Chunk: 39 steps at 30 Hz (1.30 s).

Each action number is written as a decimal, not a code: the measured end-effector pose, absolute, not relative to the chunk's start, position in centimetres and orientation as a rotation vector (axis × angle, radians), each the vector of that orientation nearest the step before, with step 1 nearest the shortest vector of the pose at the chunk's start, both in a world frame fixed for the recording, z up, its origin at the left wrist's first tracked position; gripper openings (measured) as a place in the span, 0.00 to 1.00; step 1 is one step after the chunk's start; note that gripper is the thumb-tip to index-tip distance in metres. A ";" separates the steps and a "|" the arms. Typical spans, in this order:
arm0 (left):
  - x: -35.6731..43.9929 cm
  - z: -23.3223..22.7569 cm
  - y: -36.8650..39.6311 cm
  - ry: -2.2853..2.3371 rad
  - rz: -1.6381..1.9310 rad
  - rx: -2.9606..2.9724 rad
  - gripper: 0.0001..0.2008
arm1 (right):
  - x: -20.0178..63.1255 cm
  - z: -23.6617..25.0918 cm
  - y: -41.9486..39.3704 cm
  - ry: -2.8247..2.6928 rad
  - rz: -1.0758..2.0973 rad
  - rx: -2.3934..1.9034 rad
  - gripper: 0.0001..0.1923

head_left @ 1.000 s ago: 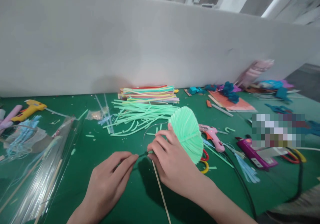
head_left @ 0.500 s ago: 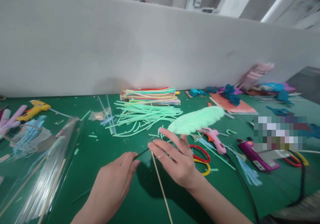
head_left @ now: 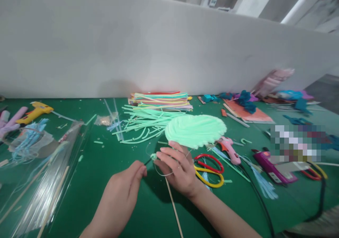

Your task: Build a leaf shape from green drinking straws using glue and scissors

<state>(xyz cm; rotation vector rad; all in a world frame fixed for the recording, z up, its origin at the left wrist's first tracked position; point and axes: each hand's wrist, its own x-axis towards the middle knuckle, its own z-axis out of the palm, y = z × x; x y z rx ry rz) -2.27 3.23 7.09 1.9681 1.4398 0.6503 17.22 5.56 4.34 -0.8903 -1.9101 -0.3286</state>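
Mint-green ribbed leaf at centre; dark green table; red and yellow scissors lower right of centre; pink glue gun beside them; yellow glue gun at left; multicoloured stack of strips.

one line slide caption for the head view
Two hands, left and right, hold a mint green leaf.

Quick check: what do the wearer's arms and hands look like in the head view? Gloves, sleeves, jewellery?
Both are bare. The left hand and right hand wear no gloves, and no rings or watch show. Both forearms are uncovered as far as the frame edge, with no sleeve in view. Fingernails look short and unpainted. No cables, straps or markings on either arm.
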 end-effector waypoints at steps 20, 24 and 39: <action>-0.8 6.1 4.0 1.464 0.601 1.864 0.18 | 14.3 5.3 6.2 -0.681 1.496 -0.794 0.13; -1.6 6.6 4.3 1.368 0.583 1.657 0.20 | 16.4 6.8 7.8 -0.550 1.514 -0.666 0.11; -0.6 5.2 4.2 1.075 0.556 1.394 0.21 | 19.8 9.9 8.6 -0.681 1.505 -0.719 0.13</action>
